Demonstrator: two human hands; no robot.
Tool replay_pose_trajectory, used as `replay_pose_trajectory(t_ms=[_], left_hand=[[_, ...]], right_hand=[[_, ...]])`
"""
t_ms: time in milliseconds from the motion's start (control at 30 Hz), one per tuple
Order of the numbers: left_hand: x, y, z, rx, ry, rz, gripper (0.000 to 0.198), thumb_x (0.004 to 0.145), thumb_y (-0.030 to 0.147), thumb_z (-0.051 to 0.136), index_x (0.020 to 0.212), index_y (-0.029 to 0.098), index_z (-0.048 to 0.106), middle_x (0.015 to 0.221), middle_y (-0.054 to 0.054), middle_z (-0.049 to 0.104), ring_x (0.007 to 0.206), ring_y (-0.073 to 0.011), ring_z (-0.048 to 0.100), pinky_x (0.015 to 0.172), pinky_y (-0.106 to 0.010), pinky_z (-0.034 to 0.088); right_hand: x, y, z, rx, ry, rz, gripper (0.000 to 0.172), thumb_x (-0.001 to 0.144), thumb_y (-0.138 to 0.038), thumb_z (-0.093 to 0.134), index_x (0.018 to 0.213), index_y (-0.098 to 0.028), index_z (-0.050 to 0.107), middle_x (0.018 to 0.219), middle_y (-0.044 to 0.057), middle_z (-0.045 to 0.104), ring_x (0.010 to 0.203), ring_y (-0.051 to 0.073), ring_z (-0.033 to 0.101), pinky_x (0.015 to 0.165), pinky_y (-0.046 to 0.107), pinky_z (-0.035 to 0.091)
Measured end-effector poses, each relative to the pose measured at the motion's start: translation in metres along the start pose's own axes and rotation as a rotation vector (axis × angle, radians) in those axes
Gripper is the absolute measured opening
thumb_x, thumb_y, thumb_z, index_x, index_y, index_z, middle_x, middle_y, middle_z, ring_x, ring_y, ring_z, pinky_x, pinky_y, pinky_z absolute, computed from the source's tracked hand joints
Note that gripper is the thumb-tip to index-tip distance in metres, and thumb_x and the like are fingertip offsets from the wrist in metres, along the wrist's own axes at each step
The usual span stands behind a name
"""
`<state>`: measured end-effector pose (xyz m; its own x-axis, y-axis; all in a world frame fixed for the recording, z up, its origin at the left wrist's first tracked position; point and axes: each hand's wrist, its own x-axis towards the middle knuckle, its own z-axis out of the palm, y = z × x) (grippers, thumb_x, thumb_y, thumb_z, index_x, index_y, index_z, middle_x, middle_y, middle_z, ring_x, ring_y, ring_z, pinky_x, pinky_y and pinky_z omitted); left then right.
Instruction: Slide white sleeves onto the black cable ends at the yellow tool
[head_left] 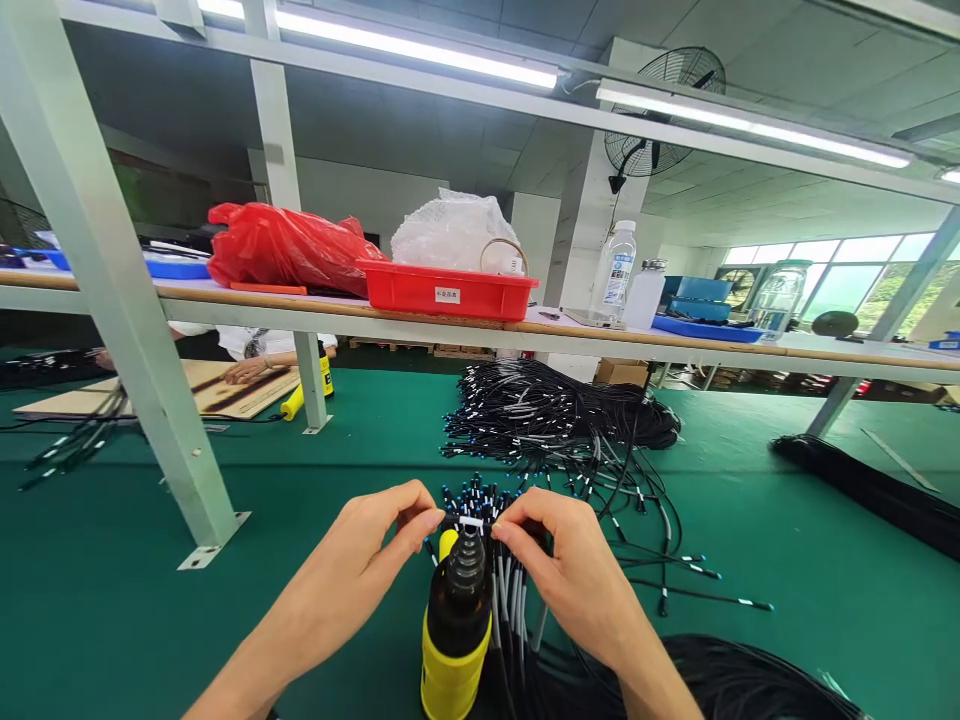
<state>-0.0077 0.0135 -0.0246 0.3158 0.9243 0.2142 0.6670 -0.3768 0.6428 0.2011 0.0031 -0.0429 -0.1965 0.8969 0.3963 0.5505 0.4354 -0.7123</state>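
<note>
Between my two hands a black cable (452, 520) with a white sleeve (471, 522) is stretched level. My left hand (375, 545) pinches its left end with thumb and forefinger. On the other side, my right hand (559, 550) pinches the cable just right of the sleeve. Directly below the sleeve stands an upright yellow and black heat gun (456, 640), its ribbed black nozzle (466, 565) pointing up. Behind and beside the nozzle, a bundle of black cables (480, 492) with blue tips and white sleeves is partly hidden by my hands.
A large cable pile (547, 400) lies farther back on the green table (360, 430); more cables (735, 680) lie front right. The shelf (337, 312) above holds a red tray (450, 292), bags and bottles. A metal post (150, 300) stands left; beyond it are a co-worker's hands (247, 370).
</note>
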Motion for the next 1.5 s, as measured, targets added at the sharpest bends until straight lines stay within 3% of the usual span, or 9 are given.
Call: replay_pose_trajectory(t_ms=[467, 567, 767, 1000, 1100, 1300, 1500], left_hand=[[-0.002, -0.001, -0.001, -0.043, 0.03, 0.05, 0.022, 0.092, 0.041, 0.047, 0.081, 0.024, 0.054, 0.077, 0.004, 0.056, 0.072, -0.0156, 0.048, 0.063, -0.024, 0.035], [-0.001, -0.002, -0.001, -0.017, 0.032, 0.061, 0.029, 0.094, 0.046, 0.042, 0.078, 0.024, 0.052, 0.074, 0.005, 0.053, 0.069, -0.0153, 0.047, 0.063, -0.024, 0.035], [0.0, -0.011, 0.003, 0.06, 0.044, 0.029, 0.051, 0.098, 0.051, 0.025, 0.06, 0.021, 0.041, 0.062, 0.004, 0.046, 0.062, -0.0149, 0.045, 0.063, -0.028, 0.032], [-0.006, -0.007, -0.001, -0.019, 0.036, 0.023, 0.034, 0.094, 0.05, 0.038, 0.078, 0.024, 0.051, 0.078, 0.003, 0.053, 0.073, -0.0166, 0.047, 0.065, -0.026, 0.035], [-0.007, -0.005, -0.001, -0.022, 0.044, 0.034, 0.029, 0.094, 0.049, 0.038, 0.084, 0.025, 0.05, 0.083, 0.002, 0.054, 0.076, -0.0172, 0.048, 0.064, -0.026, 0.036], [-0.006, -0.006, 0.005, 0.076, 0.079, 0.005, 0.051, 0.097, 0.053, 0.024, 0.058, 0.022, 0.035, 0.058, 0.003, 0.046, 0.061, -0.0167, 0.044, 0.062, -0.028, 0.033], [-0.004, -0.002, 0.004, 0.046, 0.054, 0.009, 0.05, 0.096, 0.053, 0.028, 0.06, 0.022, 0.042, 0.061, 0.003, 0.049, 0.063, -0.0164, 0.046, 0.062, -0.027, 0.033]], right_hand=[[0.001, 0.001, 0.003, 0.074, 0.037, 0.03, 0.012, 0.084, -0.013, 0.059, 0.075, -0.019, 0.065, 0.075, -0.001, 0.064, 0.067, 0.012, 0.055, 0.058, 0.021, 0.039], [0.0, 0.0, 0.001, 0.032, 0.034, 0.028, 0.015, 0.087, -0.018, 0.057, 0.074, -0.019, 0.065, 0.072, -0.002, 0.064, 0.064, 0.012, 0.054, 0.057, 0.022, 0.036], [-0.001, -0.004, 0.0, -0.066, -0.012, -0.008, 0.037, 0.097, -0.031, 0.046, 0.067, -0.019, 0.064, 0.058, -0.003, 0.057, 0.054, 0.011, 0.045, 0.054, 0.025, 0.028], [0.001, 0.0, 0.006, 0.029, 0.018, -0.007, 0.018, 0.089, -0.019, 0.055, 0.072, -0.018, 0.059, 0.07, -0.002, 0.061, 0.065, 0.012, 0.052, 0.058, 0.022, 0.034], [0.0, 0.0, 0.007, 0.04, 0.02, -0.002, 0.018, 0.089, -0.018, 0.054, 0.072, -0.018, 0.057, 0.071, -0.002, 0.06, 0.065, 0.012, 0.051, 0.058, 0.022, 0.034], [-0.001, -0.004, 0.003, -0.04, -0.047, -0.036, 0.04, 0.099, -0.03, 0.041, 0.064, -0.018, 0.055, 0.059, -0.004, 0.054, 0.056, 0.011, 0.044, 0.057, 0.025, 0.027], [0.0, -0.004, 0.003, 0.012, -0.037, -0.023, 0.039, 0.099, -0.031, 0.041, 0.064, -0.018, 0.052, 0.058, -0.005, 0.047, 0.055, 0.01, 0.038, 0.055, 0.024, 0.026]])
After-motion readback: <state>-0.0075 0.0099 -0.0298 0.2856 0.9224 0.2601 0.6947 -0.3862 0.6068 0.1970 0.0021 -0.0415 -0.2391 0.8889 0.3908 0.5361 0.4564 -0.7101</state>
